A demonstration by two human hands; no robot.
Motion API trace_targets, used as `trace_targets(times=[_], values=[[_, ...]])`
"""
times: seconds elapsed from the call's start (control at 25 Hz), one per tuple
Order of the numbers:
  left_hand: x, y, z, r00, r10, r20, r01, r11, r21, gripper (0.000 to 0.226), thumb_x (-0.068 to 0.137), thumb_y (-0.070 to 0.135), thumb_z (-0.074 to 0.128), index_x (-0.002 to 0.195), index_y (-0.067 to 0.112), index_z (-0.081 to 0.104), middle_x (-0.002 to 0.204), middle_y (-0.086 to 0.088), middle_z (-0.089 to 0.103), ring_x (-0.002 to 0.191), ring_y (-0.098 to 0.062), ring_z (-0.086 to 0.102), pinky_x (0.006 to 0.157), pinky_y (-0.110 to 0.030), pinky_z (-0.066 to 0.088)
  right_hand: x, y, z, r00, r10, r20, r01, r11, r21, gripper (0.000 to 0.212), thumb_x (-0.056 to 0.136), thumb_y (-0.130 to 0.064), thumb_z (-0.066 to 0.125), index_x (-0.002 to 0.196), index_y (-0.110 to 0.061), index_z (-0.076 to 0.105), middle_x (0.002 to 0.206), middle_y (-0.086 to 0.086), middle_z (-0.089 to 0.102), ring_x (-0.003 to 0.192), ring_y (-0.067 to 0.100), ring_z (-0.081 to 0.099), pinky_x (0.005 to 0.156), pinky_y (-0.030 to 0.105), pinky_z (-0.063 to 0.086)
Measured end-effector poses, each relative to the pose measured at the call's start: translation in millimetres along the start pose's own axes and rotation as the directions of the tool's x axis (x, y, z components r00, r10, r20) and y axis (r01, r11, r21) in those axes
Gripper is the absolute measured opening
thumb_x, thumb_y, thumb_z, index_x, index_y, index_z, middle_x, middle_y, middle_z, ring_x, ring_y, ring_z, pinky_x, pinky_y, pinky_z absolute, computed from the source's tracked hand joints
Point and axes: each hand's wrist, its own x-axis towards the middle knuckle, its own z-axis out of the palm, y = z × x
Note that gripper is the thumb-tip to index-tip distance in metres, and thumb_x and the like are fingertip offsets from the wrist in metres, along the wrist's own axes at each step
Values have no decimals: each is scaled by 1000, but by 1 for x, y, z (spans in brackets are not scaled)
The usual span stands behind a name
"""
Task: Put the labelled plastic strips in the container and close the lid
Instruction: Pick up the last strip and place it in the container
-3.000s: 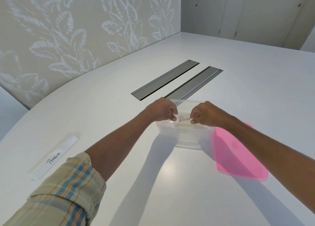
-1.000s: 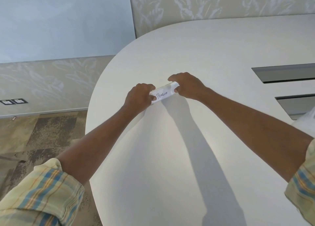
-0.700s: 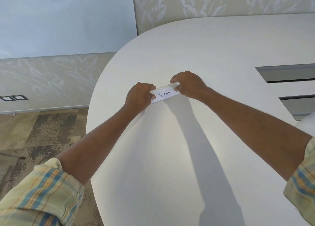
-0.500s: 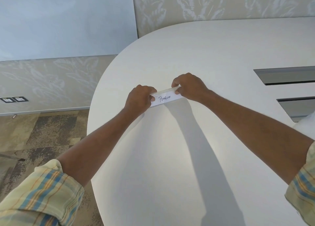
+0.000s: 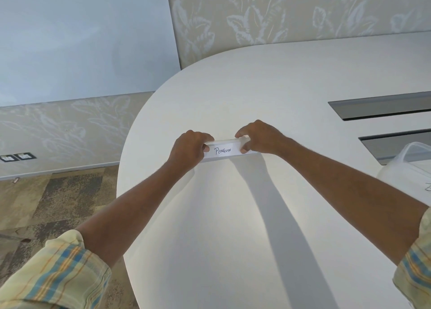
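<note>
A clear plastic strip with a white label reading PENGUIN (image 5: 223, 150) is held level just above the white table (image 5: 233, 227). My left hand (image 5: 190, 149) pinches its left end and my right hand (image 5: 258, 137) pinches its right end. The clear plastic container (image 5: 411, 159) shows only partly at the right edge, well to the right of my hands. Its pink lid is out of view.
Two dark recessed slots (image 5: 382, 106) lie in the table at the far right, beyond the container. The table's rounded edge (image 5: 121, 169) runs close to my left hand, with patterned carpet (image 5: 58, 204) below it. A leaf-patterned wall stands behind.
Three seconds ago both hands held the BEAR strip over the container. Since then they have taken up the PENGUIN strip, levelled it and carried it slightly right; the container has come into view.
</note>
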Motion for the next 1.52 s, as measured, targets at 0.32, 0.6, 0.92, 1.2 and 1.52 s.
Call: trace_targets(times=[0.32, 0.6, 0.92, 1.2, 1.52], values=[[-1, 14, -14, 1000, 28, 5, -28, 998, 50, 54, 88, -8, 51, 129, 21, 74, 102, -2, 82, 103, -26, 73, 85, -36, 57, -24, 2, -8, 998, -9, -55, 12, 999, 52, 29, 79, -18, 80, 108, -23, 80, 99, -1, 78, 93, 26, 69, 83, 39, 57], [7, 51, -40, 993, 116, -5, -116, 992, 58, 54, 87, -7, 52, 125, 23, 76, 98, 0, 82, 99, -29, 70, 83, -39, 57, -63, 13, -43, 988, 34, -151, -24, 997, 69, 30, 80, -22, 79, 109, -27, 80, 100, -5, 77, 94, 23, 66, 77, 34, 51], [23, 128, -53, 954, 297, -44, -294, 954, 54, 50, 87, -5, 54, 120, 23, 78, 96, 1, 82, 95, -27, 73, 82, -42, 59, -135, 53, -92, 950, 148, -275, -130, 988, 83, 30, 81, -25, 82, 110, -32, 80, 99, -6, 77, 78, 18, 62, 65, 29, 43], [35, 228, -40, 870, 490, -43, -489, 871, 41, 45, 88, -1, 56, 120, 23, 77, 99, -3, 81, 95, -29, 72, 79, -41, 57, -225, 109, -127, 881, 311, -358, -290, 950, 112, 29, 78, -25, 86, 105, -33, 81, 70, -20, 69, 55, -3, 63, 53, 24, 39], [41, 347, -7, 782, 623, -8, -623, 782, -23, 43, 91, 1, 55, 122, 24, 75, 102, -5, 78, 98, -29, 69, 80, -44, 58, -323, 185, -148, 786, 450, -425, -451, 886, 104, 31, 77, -30, 86, 107, -36, 80, 82, -15, 70, 77, 13, 67, 64, 28, 44]])
